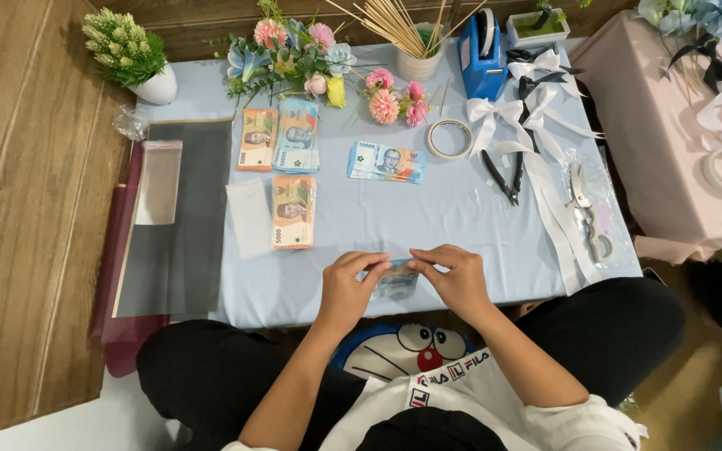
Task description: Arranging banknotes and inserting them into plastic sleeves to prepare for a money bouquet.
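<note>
Bright, even indoor light, soft shadows, sharp focus (slight wide-angle bending at edges).

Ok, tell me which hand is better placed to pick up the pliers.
Right, probably. The right hand and left hand both pinch the folded banknote at the table's near edge, but the black pliers lie on the right side, closer to the right hand, with bare blue cloth between.

banknote [396, 282]: mostly hidden by fingers | pink table [670, 125]: cut off right
</note>
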